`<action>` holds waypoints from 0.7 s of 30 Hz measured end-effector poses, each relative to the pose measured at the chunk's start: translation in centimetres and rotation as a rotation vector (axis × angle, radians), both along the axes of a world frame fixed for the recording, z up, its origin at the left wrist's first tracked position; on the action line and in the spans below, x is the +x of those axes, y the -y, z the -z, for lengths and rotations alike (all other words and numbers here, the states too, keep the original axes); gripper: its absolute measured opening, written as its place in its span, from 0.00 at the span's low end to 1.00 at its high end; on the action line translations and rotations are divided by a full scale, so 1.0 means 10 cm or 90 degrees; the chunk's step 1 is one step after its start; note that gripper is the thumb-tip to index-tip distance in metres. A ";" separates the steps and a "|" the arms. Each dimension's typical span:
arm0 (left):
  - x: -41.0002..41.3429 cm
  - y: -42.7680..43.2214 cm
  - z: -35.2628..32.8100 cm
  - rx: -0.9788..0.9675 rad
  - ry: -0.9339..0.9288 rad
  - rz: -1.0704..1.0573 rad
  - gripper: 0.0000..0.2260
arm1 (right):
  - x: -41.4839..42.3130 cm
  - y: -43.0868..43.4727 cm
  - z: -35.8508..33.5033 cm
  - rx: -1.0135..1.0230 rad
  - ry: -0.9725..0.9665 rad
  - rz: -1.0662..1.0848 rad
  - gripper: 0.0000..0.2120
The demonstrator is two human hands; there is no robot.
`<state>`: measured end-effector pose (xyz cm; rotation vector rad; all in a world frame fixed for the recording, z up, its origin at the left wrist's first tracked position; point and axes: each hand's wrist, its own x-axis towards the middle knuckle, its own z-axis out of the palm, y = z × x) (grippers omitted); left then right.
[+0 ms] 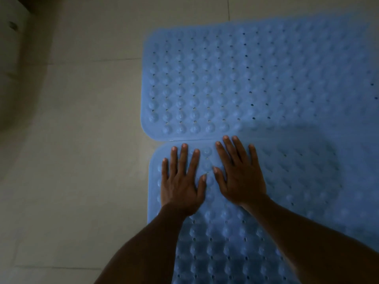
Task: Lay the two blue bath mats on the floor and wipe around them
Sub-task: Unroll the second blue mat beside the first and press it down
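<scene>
Two blue rubber bath mats with round bumps and small holes lie flat on the pale tiled floor, edge to edge. The far mat fills the upper right. The near mat runs down to the bottom of the view. My left hand lies palm down with fingers spread on the near mat's top left corner. My right hand lies flat beside it, fingertips reaching the seam between the mats. Neither hand holds anything.
A pale rounded fixture stands in shadow at the left edge. Bare floor tiles stretch left of both mats and along the top. The light is dim.
</scene>
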<state>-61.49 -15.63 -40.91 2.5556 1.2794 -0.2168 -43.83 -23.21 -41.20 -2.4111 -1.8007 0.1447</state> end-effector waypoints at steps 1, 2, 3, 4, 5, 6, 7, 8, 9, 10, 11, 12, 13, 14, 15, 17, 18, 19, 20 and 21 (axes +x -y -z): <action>0.00 0.00 0.00 -0.005 -0.005 0.003 0.32 | 0.00 0.00 -0.01 -0.007 0.002 0.000 0.32; 0.01 -0.01 0.00 -0.008 -0.011 0.007 0.32 | 0.01 0.00 -0.01 -0.013 0.005 0.000 0.32; 0.00 -0.01 0.00 -0.010 -0.016 0.010 0.32 | 0.00 -0.01 -0.02 -0.019 0.009 0.000 0.32; 0.00 -0.01 0.00 -0.011 -0.021 0.011 0.32 | 0.00 -0.01 -0.02 -0.024 0.013 -0.001 0.32; 0.00 -0.02 0.01 -0.011 -0.025 0.011 0.32 | 0.01 -0.02 -0.02 -0.025 0.016 -0.002 0.33; 0.00 -0.02 0.01 -0.013 -0.026 0.011 0.32 | 0.01 -0.02 -0.02 -0.026 0.019 -0.003 0.33; 0.00 -0.02 0.01 -0.014 -0.023 0.010 0.32 | 0.01 -0.02 -0.02 -0.027 0.022 -0.003 0.33; 0.00 -0.02 0.01 -0.013 -0.019 0.011 0.32 | 0.01 -0.02 -0.02 -0.027 0.025 -0.003 0.33; 0.00 -0.02 0.02 -0.011 -0.016 0.012 0.32 | 0.01 -0.02 -0.02 -0.027 0.025 -0.003 0.33; 0.00 -0.02 0.02 -0.009 -0.015 0.013 0.32 | 0.01 -0.02 -0.03 -0.025 0.024 -0.003 0.33; -0.01 -0.02 0.02 -0.006 -0.014 0.013 0.32 | 0.01 -0.02 -0.03 -0.024 0.023 -0.002 0.33; -0.01 -0.02 0.03 -0.001 -0.014 0.013 0.32 | 0.01 -0.02 -0.02 -0.022 0.022 -0.002 0.32; -0.01 -0.01 0.03 0.005 -0.013 0.014 0.33 | 0.00 -0.01 -0.02 -0.019 0.021 -0.001 0.32; -0.02 -0.01 0.04 0.010 -0.011 0.014 0.33 | 0.00 -0.01 -0.02 -0.016 0.019 0.000 0.32; -0.02 -0.01 0.04 0.014 -0.007 0.013 0.33 | 0.00 -0.01 -0.01 -0.013 0.016 0.001 0.32; -0.01 0.00 0.05 0.024 0.004 0.011 0.33 | 0.00 0.00 0.01 -0.005 0.014 0.003 0.32; -0.01 0.00 0.06 0.030 0.007 0.010 0.32 | 0.00 0.00 0.02 -0.001 0.015 0.003 0.32; -0.02 0.00 0.08 0.034 0.007 0.009 0.32 | 0.01 0.00 0.04 0.005 0.015 0.003 0.32; -0.02 0.01 0.09 0.037 0.008 0.008 0.32 | 0.01 0.00 0.06 0.013 0.012 0.001 0.32; -0.02 0.01 0.09 0.040 0.009 0.007 0.32 | 0.02 0.01 0.07 0.021 0.007 -0.003 0.31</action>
